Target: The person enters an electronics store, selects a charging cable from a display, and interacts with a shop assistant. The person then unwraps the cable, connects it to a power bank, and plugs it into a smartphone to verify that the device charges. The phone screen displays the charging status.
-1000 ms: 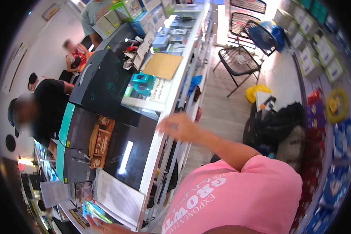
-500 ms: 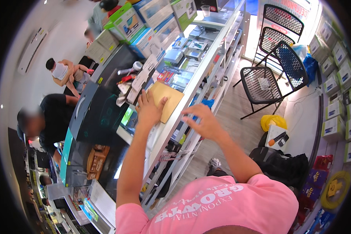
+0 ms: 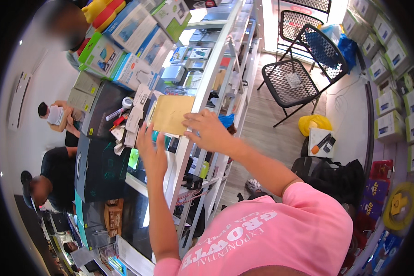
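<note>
Flanking a flat tan envelope point(image 3: 172, 112) on the glass-topped table point(image 3: 180, 166), I hold my left fingers point(image 3: 145, 142) spread beside its near left corner, while my right fingers point(image 3: 198, 123) bend in at its near right corner, by the table's white edge; whether they pinch the envelope or merely rest against it, I cannot tell. The envelope lies so close to that edge that, in my judgement, a hard tug from the right could carry it over the side, and a wide sweep from the left could upset the white cards point(image 3: 136, 112) bunched just beside it. It looks plain and smooth, nearly square, dull gold and free of any visible bulge. Farther left stands a large dark box point(image 3: 96, 172), with a person in black point(image 3: 59, 170) beyond it; toward the table's far end, a green-and-white box point(image 3: 99, 56) sits among other packages. Across the aisle to my right, a black folding chair point(image 3: 290, 82) stands on the floor, a yellow bag point(image 3: 315, 124) lying near it.
</note>
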A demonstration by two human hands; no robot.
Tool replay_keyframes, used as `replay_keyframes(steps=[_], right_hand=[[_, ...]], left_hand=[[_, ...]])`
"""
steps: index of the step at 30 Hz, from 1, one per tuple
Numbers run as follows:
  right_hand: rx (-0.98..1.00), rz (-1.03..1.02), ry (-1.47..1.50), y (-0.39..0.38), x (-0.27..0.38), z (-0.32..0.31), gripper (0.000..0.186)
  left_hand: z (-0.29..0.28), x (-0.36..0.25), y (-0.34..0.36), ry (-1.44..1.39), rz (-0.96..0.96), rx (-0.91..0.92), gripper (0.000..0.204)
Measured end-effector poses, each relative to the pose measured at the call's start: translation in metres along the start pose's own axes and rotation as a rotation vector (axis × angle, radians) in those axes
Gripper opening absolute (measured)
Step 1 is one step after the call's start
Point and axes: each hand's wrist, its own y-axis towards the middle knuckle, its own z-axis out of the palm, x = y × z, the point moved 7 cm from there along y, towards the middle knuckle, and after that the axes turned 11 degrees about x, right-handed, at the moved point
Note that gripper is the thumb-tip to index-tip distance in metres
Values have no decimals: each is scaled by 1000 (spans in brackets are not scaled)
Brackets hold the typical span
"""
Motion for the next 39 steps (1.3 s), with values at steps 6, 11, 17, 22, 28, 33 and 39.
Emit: replay_keyframes(steps=[6,11,17,22,28,33,39], right_hand=[[95,-203,599,-40,91,30,20],[795,-314,903,-81,204,107,18],[942,-577,741,-102,276,151,15],[1101,-512,666,-136,359,194,14],[1011,-416,699,-166,429,278,18],[779,-407,473,-178,483,314,16],[565,-567,180,-190,510,336,16]], left_hand=[[-62,21,-206,-220,-407,-283,38],[-54,23,-355,-707,-814,-577,37],[-103,3,-374,-181,-530,-468,23],[-126,28,-496,-286,-685,-847,34],[-178,86,-623,-146,-760,-819,20],[-222,154,-688,-143,-833,-754,28],[-227,236,-658,-223,-1095,-206,58]])
